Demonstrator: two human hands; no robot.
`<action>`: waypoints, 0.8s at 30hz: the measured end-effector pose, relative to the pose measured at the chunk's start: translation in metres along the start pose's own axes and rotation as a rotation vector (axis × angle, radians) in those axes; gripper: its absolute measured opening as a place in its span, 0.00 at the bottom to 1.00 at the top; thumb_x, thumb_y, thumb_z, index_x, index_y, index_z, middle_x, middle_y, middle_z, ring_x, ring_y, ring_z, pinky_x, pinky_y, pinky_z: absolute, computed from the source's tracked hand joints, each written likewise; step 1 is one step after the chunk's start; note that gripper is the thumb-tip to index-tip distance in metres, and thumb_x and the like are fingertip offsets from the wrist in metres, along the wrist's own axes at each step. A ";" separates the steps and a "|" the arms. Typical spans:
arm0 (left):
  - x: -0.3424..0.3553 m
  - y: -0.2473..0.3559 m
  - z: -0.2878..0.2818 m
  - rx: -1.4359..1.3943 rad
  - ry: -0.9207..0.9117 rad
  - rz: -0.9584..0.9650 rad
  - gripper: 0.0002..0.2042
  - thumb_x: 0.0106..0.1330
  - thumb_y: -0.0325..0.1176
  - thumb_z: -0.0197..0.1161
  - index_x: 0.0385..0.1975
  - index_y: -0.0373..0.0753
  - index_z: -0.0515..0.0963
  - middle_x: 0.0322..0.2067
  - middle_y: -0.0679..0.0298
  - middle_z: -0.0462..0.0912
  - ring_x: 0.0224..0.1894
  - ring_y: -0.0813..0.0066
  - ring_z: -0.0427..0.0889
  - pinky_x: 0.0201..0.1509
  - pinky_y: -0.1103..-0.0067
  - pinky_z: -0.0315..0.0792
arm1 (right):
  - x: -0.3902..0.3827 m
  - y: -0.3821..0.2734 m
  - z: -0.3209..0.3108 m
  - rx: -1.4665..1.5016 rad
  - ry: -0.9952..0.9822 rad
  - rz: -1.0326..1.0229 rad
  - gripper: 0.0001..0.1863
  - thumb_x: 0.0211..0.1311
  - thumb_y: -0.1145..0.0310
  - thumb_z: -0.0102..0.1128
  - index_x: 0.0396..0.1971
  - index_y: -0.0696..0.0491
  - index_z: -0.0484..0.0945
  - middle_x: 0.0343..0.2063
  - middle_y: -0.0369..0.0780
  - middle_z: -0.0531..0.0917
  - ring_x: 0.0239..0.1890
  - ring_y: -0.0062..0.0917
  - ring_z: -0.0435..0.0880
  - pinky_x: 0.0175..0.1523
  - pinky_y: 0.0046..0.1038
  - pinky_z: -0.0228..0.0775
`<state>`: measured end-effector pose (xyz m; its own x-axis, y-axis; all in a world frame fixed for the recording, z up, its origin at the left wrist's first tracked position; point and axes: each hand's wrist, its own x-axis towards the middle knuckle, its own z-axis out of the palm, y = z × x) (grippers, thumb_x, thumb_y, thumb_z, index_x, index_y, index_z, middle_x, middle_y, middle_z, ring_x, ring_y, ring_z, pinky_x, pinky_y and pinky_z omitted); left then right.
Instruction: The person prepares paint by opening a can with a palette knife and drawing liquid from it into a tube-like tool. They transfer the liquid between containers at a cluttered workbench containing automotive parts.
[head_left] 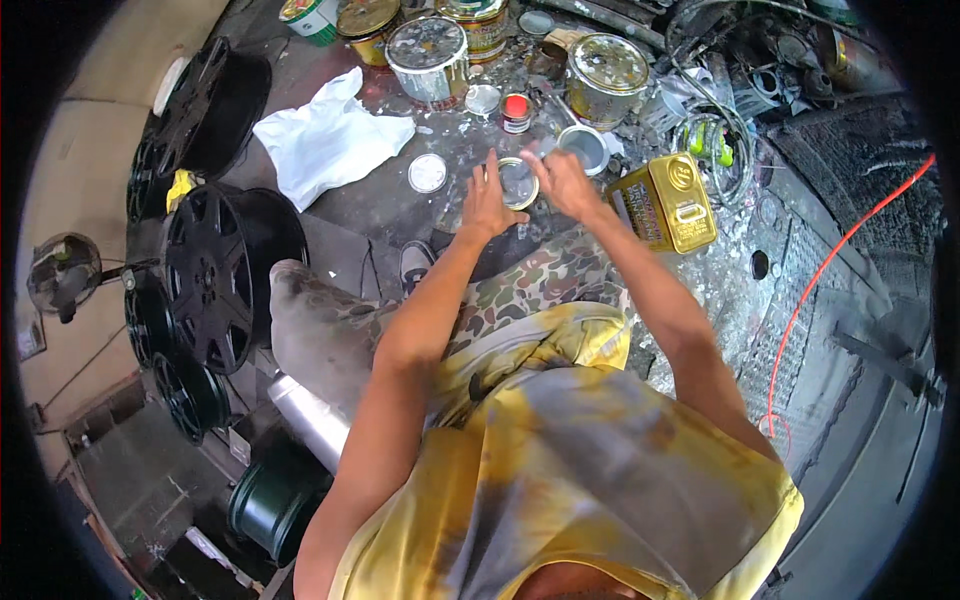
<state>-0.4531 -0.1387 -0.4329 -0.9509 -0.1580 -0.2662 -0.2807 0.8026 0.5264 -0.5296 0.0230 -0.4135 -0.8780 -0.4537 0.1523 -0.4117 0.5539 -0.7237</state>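
Observation:
My left hand grips the near left side of a small round open tin with a pale rim, low on the stained floor. My right hand holds the same tin from the right, fingers at its far rim. A white round lid lies left of the tin. A grey plastic cup sits behind my right hand, and a small red-topped can stands farther back. A rectangular gold metal can is at the right.
Several paint buckets line the back. A white plastic bag lies at left beside black wheel rims. Coiled hoses and clutter fill the back right, and a red hose runs down the right. My camouflage-clad legs are below my hands.

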 end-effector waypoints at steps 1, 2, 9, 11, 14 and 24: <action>0.002 0.003 0.003 -0.001 0.008 0.004 0.71 0.33 0.40 0.88 0.76 0.44 0.39 0.63 0.46 0.62 0.65 0.40 0.65 0.69 0.55 0.65 | -0.007 0.009 0.007 -0.078 0.026 -0.050 0.31 0.73 0.49 0.54 0.24 0.67 0.79 0.22 0.60 0.80 0.31 0.58 0.82 0.37 0.49 0.73; 0.001 0.006 0.007 0.002 0.040 0.042 0.71 0.33 0.38 0.88 0.76 0.44 0.39 0.61 0.47 0.64 0.63 0.41 0.66 0.68 0.54 0.66 | -0.014 0.017 0.015 -0.215 0.073 -0.111 0.30 0.73 0.52 0.55 0.25 0.67 0.80 0.25 0.60 0.82 0.31 0.58 0.83 0.36 0.48 0.74; 0.007 0.001 0.015 0.004 0.078 0.071 0.68 0.35 0.38 0.86 0.76 0.45 0.41 0.59 0.50 0.63 0.63 0.45 0.64 0.68 0.55 0.66 | -0.004 0.011 -0.007 0.323 0.072 0.137 0.26 0.74 0.54 0.55 0.29 0.66 0.81 0.26 0.60 0.82 0.35 0.56 0.83 0.41 0.47 0.74; 0.010 0.002 0.016 -0.005 0.070 0.082 0.67 0.35 0.38 0.86 0.76 0.45 0.41 0.59 0.51 0.62 0.64 0.45 0.64 0.68 0.55 0.66 | -0.010 0.005 -0.001 0.081 0.032 0.050 0.24 0.73 0.55 0.56 0.32 0.65 0.81 0.27 0.59 0.82 0.35 0.57 0.82 0.41 0.47 0.73; 0.016 0.002 0.021 0.009 0.103 0.133 0.67 0.33 0.37 0.86 0.76 0.45 0.45 0.60 0.48 0.63 0.63 0.42 0.66 0.65 0.56 0.70 | -0.014 0.024 0.015 -0.039 -0.070 0.086 0.25 0.73 0.53 0.56 0.30 0.65 0.80 0.26 0.59 0.81 0.34 0.58 0.81 0.40 0.49 0.72; 0.073 -0.025 -0.028 0.073 -0.066 0.236 0.66 0.29 0.49 0.85 0.75 0.44 0.53 0.65 0.45 0.68 0.66 0.46 0.70 0.71 0.62 0.66 | 0.062 0.005 -0.021 0.006 -0.137 -0.010 0.33 0.71 0.44 0.54 0.28 0.65 0.80 0.27 0.59 0.82 0.35 0.57 0.82 0.44 0.49 0.74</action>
<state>-0.5188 -0.1859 -0.4427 -0.9778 0.0741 -0.1962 -0.0400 0.8524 0.5214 -0.5911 0.0124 -0.3940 -0.8323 -0.5504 0.0665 -0.4185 0.5452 -0.7264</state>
